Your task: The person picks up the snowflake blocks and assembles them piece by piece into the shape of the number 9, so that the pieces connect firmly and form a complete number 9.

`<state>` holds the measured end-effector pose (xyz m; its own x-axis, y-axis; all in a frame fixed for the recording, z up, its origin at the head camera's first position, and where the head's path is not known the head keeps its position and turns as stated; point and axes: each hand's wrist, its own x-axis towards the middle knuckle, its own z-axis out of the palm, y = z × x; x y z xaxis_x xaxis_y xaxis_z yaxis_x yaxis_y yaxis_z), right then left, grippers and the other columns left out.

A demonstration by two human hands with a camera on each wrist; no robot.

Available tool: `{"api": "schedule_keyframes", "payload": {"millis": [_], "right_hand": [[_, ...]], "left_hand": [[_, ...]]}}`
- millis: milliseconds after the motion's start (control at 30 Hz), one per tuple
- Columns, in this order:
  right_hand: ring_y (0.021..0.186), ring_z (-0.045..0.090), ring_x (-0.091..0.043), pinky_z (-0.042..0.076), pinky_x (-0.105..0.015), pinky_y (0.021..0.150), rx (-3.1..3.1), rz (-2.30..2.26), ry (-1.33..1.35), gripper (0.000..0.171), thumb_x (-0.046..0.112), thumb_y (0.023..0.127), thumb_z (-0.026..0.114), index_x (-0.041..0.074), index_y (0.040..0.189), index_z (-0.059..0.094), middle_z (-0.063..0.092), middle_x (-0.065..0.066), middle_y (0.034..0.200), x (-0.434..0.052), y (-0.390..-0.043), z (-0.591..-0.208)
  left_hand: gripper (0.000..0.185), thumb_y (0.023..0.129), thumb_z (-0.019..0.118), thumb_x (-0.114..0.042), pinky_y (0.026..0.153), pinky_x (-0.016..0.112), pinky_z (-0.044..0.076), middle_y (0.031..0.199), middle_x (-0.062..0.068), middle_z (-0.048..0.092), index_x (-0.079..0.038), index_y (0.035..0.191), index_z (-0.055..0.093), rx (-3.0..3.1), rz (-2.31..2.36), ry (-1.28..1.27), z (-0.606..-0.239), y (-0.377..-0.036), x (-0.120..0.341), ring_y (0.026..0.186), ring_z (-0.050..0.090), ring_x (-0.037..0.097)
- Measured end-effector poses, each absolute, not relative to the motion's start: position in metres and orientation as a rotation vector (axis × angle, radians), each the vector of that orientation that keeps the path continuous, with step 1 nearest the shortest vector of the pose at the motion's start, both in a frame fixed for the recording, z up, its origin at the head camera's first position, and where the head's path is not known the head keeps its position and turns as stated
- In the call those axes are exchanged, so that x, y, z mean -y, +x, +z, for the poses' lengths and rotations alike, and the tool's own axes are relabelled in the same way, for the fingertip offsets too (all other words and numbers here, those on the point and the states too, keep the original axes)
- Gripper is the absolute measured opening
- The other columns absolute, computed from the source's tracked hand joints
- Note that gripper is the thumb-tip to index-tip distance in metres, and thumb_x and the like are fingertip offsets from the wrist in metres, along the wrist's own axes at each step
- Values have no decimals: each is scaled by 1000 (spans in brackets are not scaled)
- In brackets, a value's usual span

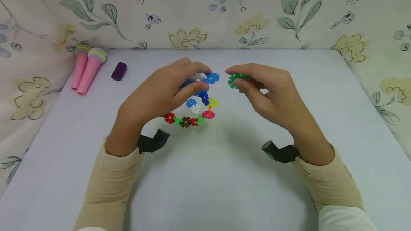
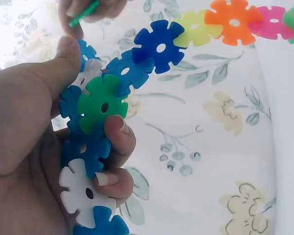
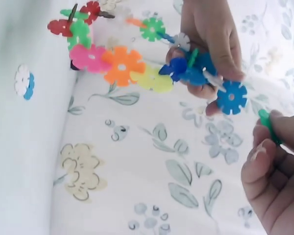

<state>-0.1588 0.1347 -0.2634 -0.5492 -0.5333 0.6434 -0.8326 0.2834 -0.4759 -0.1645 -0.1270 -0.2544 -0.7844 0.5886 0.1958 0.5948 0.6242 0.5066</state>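
Observation:
My left hand [image 1: 163, 88] grips a chain of interlocking plastic snowflake discs [image 2: 104, 105], fingers curled round its blue, white and green pieces. The rest of the chain, with yellow, orange, pink, green and red discs, hangs in a loop below the hand. A blue disc [image 3: 232, 97] sticks out at the chain's end, past the left thumb. My right hand [image 1: 269, 88] pinches a single green snowflake disc [image 1: 237, 80] between thumb and fingers. In the right wrist view this green disc is edge-on, a short gap from the blue end disc.
A white disc [image 3: 22, 81] and a blue disc [image 3: 31, 87] lie together on the white table [image 1: 218, 188]. Two pink toy microphones [image 1: 91, 70] and a dark purple cylinder [image 1: 119, 71] are at the back left. Floral cloth [image 1: 205, 17] hangs behind the table.

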Motion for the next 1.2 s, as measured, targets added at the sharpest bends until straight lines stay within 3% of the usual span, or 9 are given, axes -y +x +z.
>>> {"api": "schedule_keyframes", "payload": {"millis": [200,300,433,533,800,967,1067,1200], "right_hand": [[72,50,-12,41,-21,67,2210,963,1240,27,-8,95,61,-4,121,67,60,-5,82,-133,-160,-266],[70,50,-13,43,-22,65,2194,861,1246,27,-8,94,62,-5,120,67,59,-7,79,-131,-160,-269],[69,58,-16,51,-26,65,2188,797,1211,23,-8,93,64,-7,116,66,68,-12,86,-130,-161,-272],[71,62,-16,52,-24,67,2190,866,1203,19,-8,93,65,-8,111,61,70,-13,92,-129,-162,-274],[71,60,-12,52,-19,67,2143,1168,1258,23,-14,89,66,-7,108,54,68,-11,89,-126,-168,-278],[69,59,-9,55,-23,67,2120,1274,1327,42,-9,86,73,-7,122,52,67,-8,87,-121,-170,-281],[77,63,-12,56,-25,67,2128,1370,1365,52,3,88,76,-6,132,49,68,-7,92,-121,-174,-286],[80,65,-19,55,-28,60,2140,1520,1289,34,7,99,62,-7,129,53,67,-8,98,-120,-190,-302]], "left_hand": [[41,103,53,-43,72,30,47,99,-2,51,-18,136,58,2802,-761,-1058,-256,-158,115,80,52,12],[41,103,54,-42,68,29,46,96,-2,50,-18,135,60,2784,-725,-1058,-259,-157,112,76,51,12],[38,103,57,-39,66,29,46,92,-1,50,-15,132,62,2754,-703,-1070,-261,-157,108,73,51,12],[36,103,58,-37,65,28,45,90,-2,51,-13,129,63,2727,-701,-1074,-262,-157,106,72,51,11],[37,103,57,-38,65,29,44,91,-2,51,-14,129,63,2706,-749,-1080,-257,-153,110,70,49,12],[41,102,56,-42,72,32,47,99,-3,52,-20,136,59,2820,-763,-1024,-250,-151,125,80,55,10],[43,102,56,-42,80,36,50,107,-3,55,-22,140,56,2898,-798,-1012,-247,-151,134,91,59,10],[45,103,56,-40,92,42,49,116,-2,59,-21,143,53,2916,-870,-1024,-243,-152,141,103,60,14]]}}
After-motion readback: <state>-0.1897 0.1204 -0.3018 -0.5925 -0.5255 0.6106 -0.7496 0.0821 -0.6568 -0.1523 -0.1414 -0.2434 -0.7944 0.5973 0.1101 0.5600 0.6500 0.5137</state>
